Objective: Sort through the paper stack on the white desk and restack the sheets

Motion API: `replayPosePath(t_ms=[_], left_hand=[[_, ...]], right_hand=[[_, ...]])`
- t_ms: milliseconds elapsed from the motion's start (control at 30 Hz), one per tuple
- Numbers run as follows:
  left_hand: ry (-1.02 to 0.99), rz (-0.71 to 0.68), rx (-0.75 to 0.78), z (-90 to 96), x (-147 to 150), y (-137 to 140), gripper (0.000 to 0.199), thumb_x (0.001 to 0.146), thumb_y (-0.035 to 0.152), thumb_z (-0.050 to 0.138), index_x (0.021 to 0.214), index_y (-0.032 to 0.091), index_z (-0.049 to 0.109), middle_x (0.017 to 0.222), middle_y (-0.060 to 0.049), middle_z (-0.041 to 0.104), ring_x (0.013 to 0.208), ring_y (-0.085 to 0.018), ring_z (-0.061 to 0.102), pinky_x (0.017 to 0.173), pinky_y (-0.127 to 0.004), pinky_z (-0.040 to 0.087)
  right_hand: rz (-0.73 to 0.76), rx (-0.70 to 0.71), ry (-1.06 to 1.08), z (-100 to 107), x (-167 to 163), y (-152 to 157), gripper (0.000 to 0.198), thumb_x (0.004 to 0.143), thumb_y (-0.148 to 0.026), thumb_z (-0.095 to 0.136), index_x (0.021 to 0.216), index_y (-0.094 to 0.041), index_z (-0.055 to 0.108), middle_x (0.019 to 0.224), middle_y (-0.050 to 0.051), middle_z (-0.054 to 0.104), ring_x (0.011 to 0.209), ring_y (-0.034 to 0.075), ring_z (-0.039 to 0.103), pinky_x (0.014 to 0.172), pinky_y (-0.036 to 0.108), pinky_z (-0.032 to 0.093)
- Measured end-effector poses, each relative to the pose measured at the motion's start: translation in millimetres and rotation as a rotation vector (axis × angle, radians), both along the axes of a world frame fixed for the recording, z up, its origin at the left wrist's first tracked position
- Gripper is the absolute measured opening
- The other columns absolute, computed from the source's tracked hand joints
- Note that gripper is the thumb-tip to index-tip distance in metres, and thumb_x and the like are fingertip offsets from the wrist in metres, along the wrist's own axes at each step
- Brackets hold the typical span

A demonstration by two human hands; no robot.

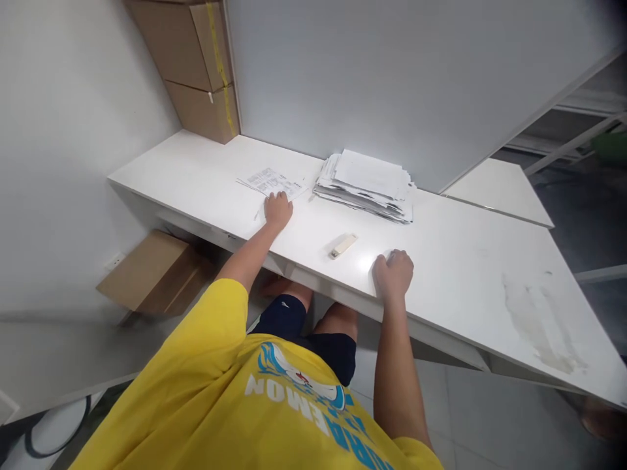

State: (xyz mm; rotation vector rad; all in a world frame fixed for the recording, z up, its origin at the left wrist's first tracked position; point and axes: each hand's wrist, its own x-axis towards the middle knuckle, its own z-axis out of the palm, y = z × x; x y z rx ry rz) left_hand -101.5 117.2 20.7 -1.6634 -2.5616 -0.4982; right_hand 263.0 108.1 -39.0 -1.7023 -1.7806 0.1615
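My left hand [278,211] rests on the white desk with its fingers curled in. It lies at the near edge of some thin printed paper slips [268,181], and its fingertips are close to or touching them. My right hand [394,274] is closed in a loose fist on the desktop near the front edge; nothing shows in it. Between the hands, nearer the right one, lies a small cream-coloured oblong object [343,246] with a darker end, touched by neither hand. Beyond it sits an uneven stack of papers [369,175].
The long white desk [455,261] runs against a partition [343,78]. Cardboard boxes [203,111] are stacked at its far left end. Another cardboard box [147,271] is below on the left. A greyish stain [531,320] marks the desktop at right.
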Motion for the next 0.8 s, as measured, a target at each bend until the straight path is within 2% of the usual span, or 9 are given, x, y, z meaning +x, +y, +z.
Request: replayPosePath(t_ms=[67,167,267,400,633,800], left_hand=[[0.009,-0.016,0.014,1.3,2.7,0.2,0.042,0.099,0.029,0.043,0.137,0.014,0.052,0.128,-0.017,0.065,0.131,-0.032,0.049,0.112,-0.046,0.032],[0.049,-0.057,0.004,5.4,3.1,-0.7,0.031,0.100,0.026,0.041,0.122,0.014,0.061,0.113,-0.017,0.069,0.121,-0.030,0.056,0.106,-0.043,0.035],[0.096,-0.073,0.007,10.0,2.5,-3.4,0.033,0.103,0.024,0.035,0.109,0.012,0.065,0.105,-0.017,0.071,0.114,-0.029,0.060,0.100,-0.041,0.037],[0.125,-0.087,0.015,13.9,2.8,-5.6,0.036,0.104,0.024,0.032,0.106,0.012,0.065,0.096,-0.016,0.072,0.099,-0.027,0.065,0.094,-0.040,0.038],[0.115,-0.103,0.053,9.9,0.8,-3.4,0.033,0.104,0.026,0.032,0.106,0.015,0.063,0.099,-0.015,0.071,0.101,-0.029,0.064,0.093,-0.041,0.038],[0.098,-0.113,0.063,6.9,0.2,-2.2,0.032,0.103,0.032,0.035,0.107,0.016,0.063,0.109,-0.015,0.069,0.108,-0.031,0.060,0.093,-0.043,0.039]], right_hand=[[-0.006,-0.008,0.001,-2.0,0.6,1.4,0.055,0.083,-0.038,0.044,0.124,-0.004,0.060,0.133,0.026,0.057,0.129,0.036,0.047,0.111,0.055,0.033],[-0.008,-0.018,0.005,-3.8,0.7,2.5,0.054,0.083,-0.037,0.044,0.124,-0.005,0.060,0.135,0.026,0.056,0.129,0.036,0.046,0.112,0.055,0.033],[-0.003,-0.024,-0.002,-3.3,-0.7,2.6,0.052,0.083,-0.036,0.043,0.122,-0.005,0.060,0.135,0.026,0.055,0.130,0.036,0.045,0.112,0.055,0.032],[0.007,-0.033,-0.015,-0.2,-3.4,2.6,0.047,0.084,-0.036,0.043,0.119,-0.008,0.059,0.132,0.025,0.056,0.127,0.036,0.045,0.110,0.057,0.032],[-0.001,-0.063,-0.012,0.3,-4.1,3.0,0.047,0.086,-0.036,0.042,0.120,-0.008,0.059,0.140,0.025,0.051,0.132,0.036,0.041,0.111,0.058,0.032],[-0.011,-0.057,-0.032,-0.8,-3.2,3.5,0.049,0.086,-0.037,0.041,0.121,-0.007,0.060,0.141,0.025,0.050,0.133,0.036,0.041,0.112,0.056,0.032]])
